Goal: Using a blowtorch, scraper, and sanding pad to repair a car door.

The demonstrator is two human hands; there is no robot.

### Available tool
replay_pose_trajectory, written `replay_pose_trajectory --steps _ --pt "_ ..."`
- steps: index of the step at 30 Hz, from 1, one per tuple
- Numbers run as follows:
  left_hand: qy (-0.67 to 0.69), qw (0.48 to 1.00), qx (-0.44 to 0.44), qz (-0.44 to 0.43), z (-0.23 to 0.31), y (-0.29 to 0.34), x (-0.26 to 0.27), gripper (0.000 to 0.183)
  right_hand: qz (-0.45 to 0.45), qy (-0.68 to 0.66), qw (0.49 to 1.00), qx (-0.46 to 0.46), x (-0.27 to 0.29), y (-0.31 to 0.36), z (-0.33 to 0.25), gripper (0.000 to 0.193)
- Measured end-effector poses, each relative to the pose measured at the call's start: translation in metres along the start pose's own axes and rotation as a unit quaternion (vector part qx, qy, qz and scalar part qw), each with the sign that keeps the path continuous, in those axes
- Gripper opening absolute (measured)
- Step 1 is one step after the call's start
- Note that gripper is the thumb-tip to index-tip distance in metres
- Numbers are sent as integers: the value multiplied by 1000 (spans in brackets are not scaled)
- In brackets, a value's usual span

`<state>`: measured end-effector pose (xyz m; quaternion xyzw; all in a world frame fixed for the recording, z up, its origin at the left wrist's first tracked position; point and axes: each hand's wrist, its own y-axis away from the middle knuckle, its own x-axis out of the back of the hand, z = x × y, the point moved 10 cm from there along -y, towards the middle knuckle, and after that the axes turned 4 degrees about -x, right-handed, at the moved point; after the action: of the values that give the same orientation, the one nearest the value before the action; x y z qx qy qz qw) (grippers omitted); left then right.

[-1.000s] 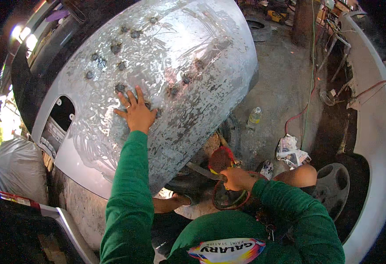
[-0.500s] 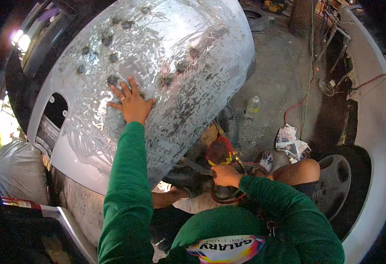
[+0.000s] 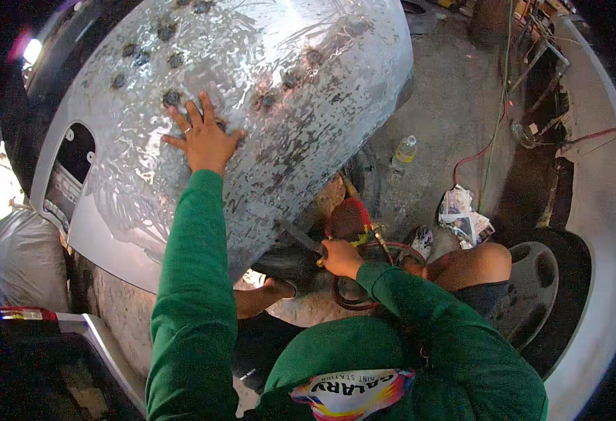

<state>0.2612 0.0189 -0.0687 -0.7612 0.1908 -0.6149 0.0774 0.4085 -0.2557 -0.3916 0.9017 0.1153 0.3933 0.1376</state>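
Note:
A large curved silver car body panel [image 3: 266, 133], scuffed to bare metal and marked with several dark burnt spots, leans across the left and middle. My left hand [image 3: 206, 146] lies flat on its face with fingers spread, just below one dark spot [image 3: 171, 97]. Below the panel's lower right edge, my right hand [image 3: 343, 258] is closed round the near end of a long flat dark metal bar [image 3: 299, 235], perhaps a file. The bar's far end points up and left to the panel's edge; whether it touches cannot be made out.
Beside my right hand are a red hose [image 3: 350, 302] and a brass torch fitting [image 3: 378, 242]. Further right stand a clear bottle [image 3: 405, 150] and crumpled printed paper [image 3: 466, 217]. A pale bumper [image 3: 610, 231] curves along the right; a grey sack [image 3: 28, 256] sits left.
My right hand has moved up and left with the metal bar, bringing its far end to the panel's edge. My left hand stays spread on the panel; the view has shifted slightly.

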Motion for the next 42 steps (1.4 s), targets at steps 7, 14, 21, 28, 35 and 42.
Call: replay_pose_trajectory --steps 7,14,21,28,35,42 --pt "10 1000 0 8 3 -1 0 128 1 -3 1000 -7 -16 -6 25 62" --pt "26 1000 5 -8 -4 5 2 126 -93 -30 995 -24 -19 4 15 66" --pt "30 1000 3 -4 14 -2 7 129 -79 51 996 5 -20 3 34 67" --pt "35 999 16 -7 -1 4 5 127 -146 56 987 -26 -8 22 11 75" --pt "52 998 8 -24 2 4 6 127 -109 57 992 6 -11 23 20 73" --pt "51 998 3 -21 -2 5 5 130 -142 60 988 -27 -4 22 9 72"
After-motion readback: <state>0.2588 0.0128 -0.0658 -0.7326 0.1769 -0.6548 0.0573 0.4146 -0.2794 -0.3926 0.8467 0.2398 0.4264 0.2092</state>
